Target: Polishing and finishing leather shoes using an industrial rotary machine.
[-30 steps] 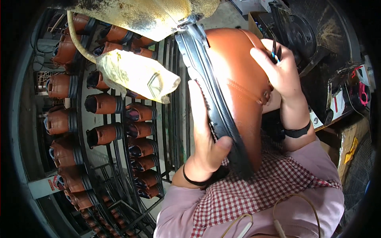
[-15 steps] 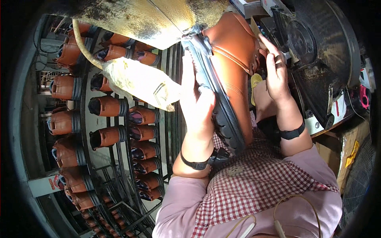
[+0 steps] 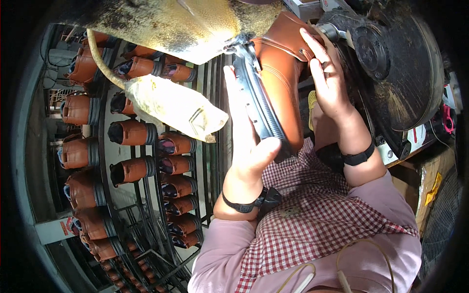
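Brown leather boot (image 3: 279, 90), tilted with its black sole facing left, lies between the person's two hands. The left hand (image 3: 245, 134) is open against the sole, its fingers straight and pointing far, its thumb spread right toward the boot's near end. The right hand (image 3: 330, 80) is loosely open along the right of the upper, fingers extended far and slightly bent, thumb apart; neither closes into a fist. Both forearms rise from near, elbows bent, each wrist ringed by a dark band. Metal parts of a mottled yellow-black machine (image 3: 195, 29) meet the far end of the sole. Left of the left hand hangs a pale wrapped object (image 3: 171, 107); farther left, a dark rack (image 3: 103, 166) carries similar boots (image 3: 132, 132). To the right stands a round black machine part (image 3: 405, 73). Near, a red-checked apron (image 3: 312, 219) covers the person's front.
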Available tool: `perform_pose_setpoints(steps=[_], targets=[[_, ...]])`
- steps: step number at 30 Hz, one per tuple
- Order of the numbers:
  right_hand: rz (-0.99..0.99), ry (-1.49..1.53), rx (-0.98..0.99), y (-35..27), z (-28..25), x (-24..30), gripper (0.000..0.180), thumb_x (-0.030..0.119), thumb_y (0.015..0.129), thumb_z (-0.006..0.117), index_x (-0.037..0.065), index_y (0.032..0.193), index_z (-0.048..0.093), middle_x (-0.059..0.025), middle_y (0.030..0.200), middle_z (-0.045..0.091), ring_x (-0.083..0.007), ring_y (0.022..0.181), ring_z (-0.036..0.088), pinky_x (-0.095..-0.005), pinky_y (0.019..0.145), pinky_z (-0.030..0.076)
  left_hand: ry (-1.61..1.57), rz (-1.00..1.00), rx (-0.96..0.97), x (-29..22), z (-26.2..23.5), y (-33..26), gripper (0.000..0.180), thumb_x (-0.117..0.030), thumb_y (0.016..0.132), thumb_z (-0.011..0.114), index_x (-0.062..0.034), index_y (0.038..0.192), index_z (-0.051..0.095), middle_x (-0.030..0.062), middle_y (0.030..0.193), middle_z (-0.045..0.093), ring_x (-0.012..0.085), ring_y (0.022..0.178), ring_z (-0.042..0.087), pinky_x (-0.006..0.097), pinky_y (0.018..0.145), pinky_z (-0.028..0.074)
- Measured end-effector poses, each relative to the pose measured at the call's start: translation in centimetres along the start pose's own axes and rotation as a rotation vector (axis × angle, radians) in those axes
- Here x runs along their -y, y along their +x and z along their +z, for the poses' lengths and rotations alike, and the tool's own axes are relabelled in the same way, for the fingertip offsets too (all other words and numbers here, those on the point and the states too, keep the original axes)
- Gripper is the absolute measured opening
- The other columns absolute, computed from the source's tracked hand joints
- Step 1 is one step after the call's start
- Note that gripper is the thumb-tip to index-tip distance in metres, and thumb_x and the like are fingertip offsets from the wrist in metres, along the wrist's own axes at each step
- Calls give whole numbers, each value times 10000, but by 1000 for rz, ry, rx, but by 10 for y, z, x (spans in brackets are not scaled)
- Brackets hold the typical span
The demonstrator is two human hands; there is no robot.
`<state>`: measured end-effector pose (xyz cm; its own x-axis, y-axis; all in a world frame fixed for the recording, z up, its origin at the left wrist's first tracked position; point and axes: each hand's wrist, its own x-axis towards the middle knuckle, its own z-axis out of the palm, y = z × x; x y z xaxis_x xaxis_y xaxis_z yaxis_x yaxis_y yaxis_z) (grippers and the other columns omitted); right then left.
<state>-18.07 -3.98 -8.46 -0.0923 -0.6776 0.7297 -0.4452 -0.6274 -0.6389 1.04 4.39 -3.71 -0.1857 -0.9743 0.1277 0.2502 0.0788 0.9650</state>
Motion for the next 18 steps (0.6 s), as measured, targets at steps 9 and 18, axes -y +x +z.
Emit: perform_pose_setpoints(steps=[9,18], targets=[[-31,-296,17,7,10,-15,469,62,871,557,219,1312,570,-162,1408,433,-333,1217,457,-425,1036,353,-106,216,12,9,-1,50,854,-419,804,566,-46,1486,213,143,1464,351,262,1371,319,404,1147,198],[-196,-382,0,13,-1,-34,366,40,823,603,147,1172,633,-114,1141,604,-329,1070,547,-432,947,432,-231,81,-128,16,-6,79,540,-351,973,384,57,1319,454,198,1216,585,289,1125,575,397,1006,420]])
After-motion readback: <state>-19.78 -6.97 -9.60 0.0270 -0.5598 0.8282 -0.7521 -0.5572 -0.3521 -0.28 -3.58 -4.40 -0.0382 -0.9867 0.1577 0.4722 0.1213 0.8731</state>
